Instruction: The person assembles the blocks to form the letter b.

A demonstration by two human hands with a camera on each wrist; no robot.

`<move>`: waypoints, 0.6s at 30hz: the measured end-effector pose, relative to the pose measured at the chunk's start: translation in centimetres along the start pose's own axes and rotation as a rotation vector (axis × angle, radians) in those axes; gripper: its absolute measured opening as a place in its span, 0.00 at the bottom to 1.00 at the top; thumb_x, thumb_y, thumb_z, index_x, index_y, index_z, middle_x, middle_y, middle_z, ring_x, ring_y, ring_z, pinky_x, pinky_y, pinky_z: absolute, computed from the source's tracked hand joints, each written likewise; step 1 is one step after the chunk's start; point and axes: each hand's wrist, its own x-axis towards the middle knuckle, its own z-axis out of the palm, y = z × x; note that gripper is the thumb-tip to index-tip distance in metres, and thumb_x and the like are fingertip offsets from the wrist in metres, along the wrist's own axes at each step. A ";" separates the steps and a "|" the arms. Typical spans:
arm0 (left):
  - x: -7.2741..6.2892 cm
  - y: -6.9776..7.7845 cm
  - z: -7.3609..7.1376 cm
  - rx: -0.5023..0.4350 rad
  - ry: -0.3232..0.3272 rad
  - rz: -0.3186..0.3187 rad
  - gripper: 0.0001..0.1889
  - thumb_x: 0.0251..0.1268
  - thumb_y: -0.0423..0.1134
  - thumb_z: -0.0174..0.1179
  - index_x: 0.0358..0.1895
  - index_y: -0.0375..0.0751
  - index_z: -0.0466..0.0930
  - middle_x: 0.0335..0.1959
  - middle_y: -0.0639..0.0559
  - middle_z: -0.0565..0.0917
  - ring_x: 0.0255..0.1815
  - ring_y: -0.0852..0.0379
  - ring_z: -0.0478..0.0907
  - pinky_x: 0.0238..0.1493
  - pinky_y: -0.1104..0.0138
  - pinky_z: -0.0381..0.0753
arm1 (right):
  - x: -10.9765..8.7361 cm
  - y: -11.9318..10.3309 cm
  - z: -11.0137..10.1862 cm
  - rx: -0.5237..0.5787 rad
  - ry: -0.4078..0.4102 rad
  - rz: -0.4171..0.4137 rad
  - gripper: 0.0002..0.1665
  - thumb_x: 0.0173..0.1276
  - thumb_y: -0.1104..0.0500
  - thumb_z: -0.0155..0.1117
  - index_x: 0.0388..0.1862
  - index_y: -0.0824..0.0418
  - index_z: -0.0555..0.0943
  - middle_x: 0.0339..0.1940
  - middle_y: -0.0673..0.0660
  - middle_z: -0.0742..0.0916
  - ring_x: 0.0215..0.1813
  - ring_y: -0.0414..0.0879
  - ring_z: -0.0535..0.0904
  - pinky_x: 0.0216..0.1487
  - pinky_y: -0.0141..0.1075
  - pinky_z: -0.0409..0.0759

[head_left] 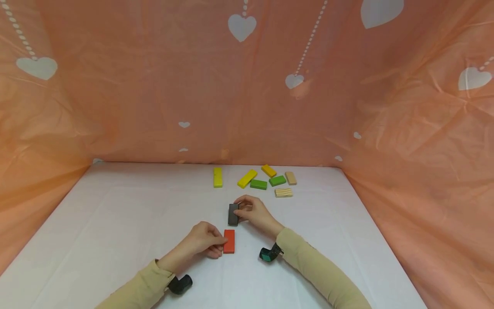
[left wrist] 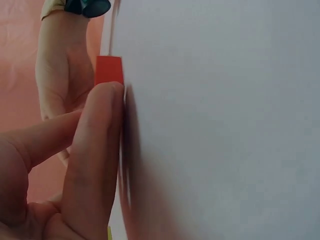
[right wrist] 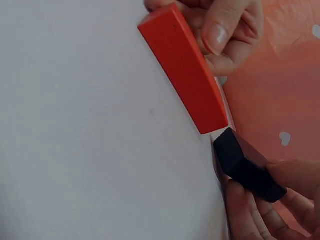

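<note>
Nearest lay two sleeved forearms on the white tabletop (head_left: 115, 240), with one small dark wrist camera on each: the left one (head_left: 180, 284) and the right one (head_left: 269, 253).

Just ahead, the left hand (head_left: 204, 239) had its thumb and fingers drawn in, gripping one red block (head_left: 229, 241) by its left side. Slightly farther off, the right hand (head_left: 255, 213) pinched one dark grey block (head_left: 233, 214) between thumb and fingers, the grip open only about as wide as the block. That block stood just beyond the red one's far end, nearly in line with it, a narrow gap between them. Whether the dark block rested fully on the surface could not be told.

The step in hand looked like positioning these two blocks relative to each other; the next move seemed to call for a light, steady hold on both, so that neither knocked the other askew.

Well beyond lay seven more, untouched: one striped wooden block (head_left: 283, 193), two green blocks (head_left: 258, 184), two yellow blocks (head_left: 218, 177), one plain tan block (head_left: 291, 178) and one amber block (head_left: 269, 171). That made nine in all. Behind them rose orange sheeting (head_left: 154, 94) printed with white hearts.
</note>
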 end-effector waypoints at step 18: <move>1.3 0.1 -0.8 -0.018 -0.031 0.016 0.09 0.56 0.28 0.67 0.36 0.25 0.79 0.21 0.44 0.83 0.19 0.56 0.81 0.25 0.63 0.86 | -2.2 -3.0 0.6 -0.074 -0.050 -0.040 0.20 0.64 0.68 0.65 0.55 0.68 0.76 0.49 0.62 0.82 0.43 0.49 0.83 0.43 0.32 0.82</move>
